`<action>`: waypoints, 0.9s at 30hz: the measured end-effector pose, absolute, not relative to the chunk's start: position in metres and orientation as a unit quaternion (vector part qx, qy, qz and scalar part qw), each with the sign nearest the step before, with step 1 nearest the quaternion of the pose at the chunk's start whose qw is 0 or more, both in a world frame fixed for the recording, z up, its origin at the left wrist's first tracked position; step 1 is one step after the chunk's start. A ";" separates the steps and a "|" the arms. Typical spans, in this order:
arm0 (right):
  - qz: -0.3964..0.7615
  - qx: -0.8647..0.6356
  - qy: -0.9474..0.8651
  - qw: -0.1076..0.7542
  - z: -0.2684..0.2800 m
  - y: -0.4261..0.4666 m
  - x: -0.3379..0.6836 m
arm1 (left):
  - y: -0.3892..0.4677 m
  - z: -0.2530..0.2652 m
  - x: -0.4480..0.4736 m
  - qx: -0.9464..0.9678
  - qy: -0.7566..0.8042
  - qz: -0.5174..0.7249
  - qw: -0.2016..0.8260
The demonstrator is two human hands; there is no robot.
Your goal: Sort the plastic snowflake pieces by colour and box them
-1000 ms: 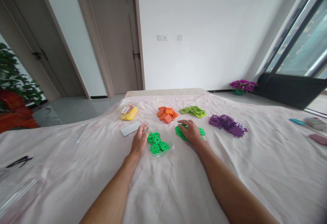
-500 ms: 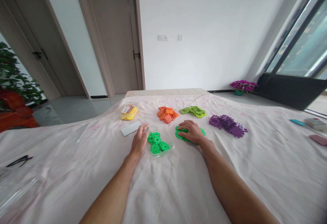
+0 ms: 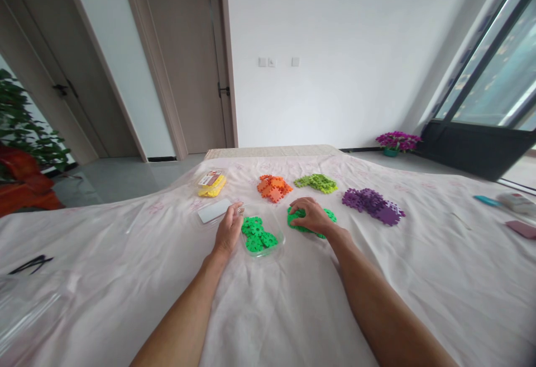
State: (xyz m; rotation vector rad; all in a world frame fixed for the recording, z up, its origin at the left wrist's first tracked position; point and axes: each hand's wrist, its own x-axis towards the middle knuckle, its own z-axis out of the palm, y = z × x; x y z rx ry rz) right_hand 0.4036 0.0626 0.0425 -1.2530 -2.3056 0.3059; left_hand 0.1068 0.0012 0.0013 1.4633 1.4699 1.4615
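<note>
My left hand [image 3: 229, 228] grips the left side of a clear plastic box [image 3: 276, 226], fingers closed at its edge. Several green interlocking discs [image 3: 258, 235], flower-shaped and notched, lie inside the box. To the right of the box, my right hand [image 3: 312, 214] rests over a pile of the same green discs [image 3: 330, 214]. Its fingers are bent down and closed onto discs at the pile's left side; the palm hides part of the pile. Left of the box lies a clear lid with a white label [image 3: 214, 210].
Beyond my hands are piles of orange pieces [image 3: 274, 188], lime-green pieces [image 3: 317, 182] and purple pieces [image 3: 372, 205]. A closed box of yellow pieces [image 3: 211, 183] stands at the back left. Clear plastic packaging [image 3: 31, 311] and black ties [image 3: 31, 264] lie at the left on the tablecloth [image 3: 263, 305].
The fingers of my right hand have shifted slightly and curled more over the green discs. My left hand and the box stay in place.
</note>
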 end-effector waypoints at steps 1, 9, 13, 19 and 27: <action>0.114 -0.464 -0.841 0.254 0.042 0.063 0.402 | 0.001 0.001 0.107 0.552 0.553 0.549 0.297; 0.228 -0.477 -0.745 0.407 0.038 0.060 0.372 | 0.000 0.005 0.108 0.548 0.560 0.546 0.297; 0.340 -0.435 -0.665 0.504 0.046 0.050 0.347 | -0.001 0.006 0.108 0.549 0.567 0.542 0.289; 0.381 -0.362 -0.667 0.529 0.049 0.037 0.324 | -0.003 0.008 0.109 0.559 0.566 0.540 0.274; 0.207 -0.445 -0.739 0.461 0.033 0.039 0.317 | -0.003 0.008 0.109 0.556 0.568 0.540 0.277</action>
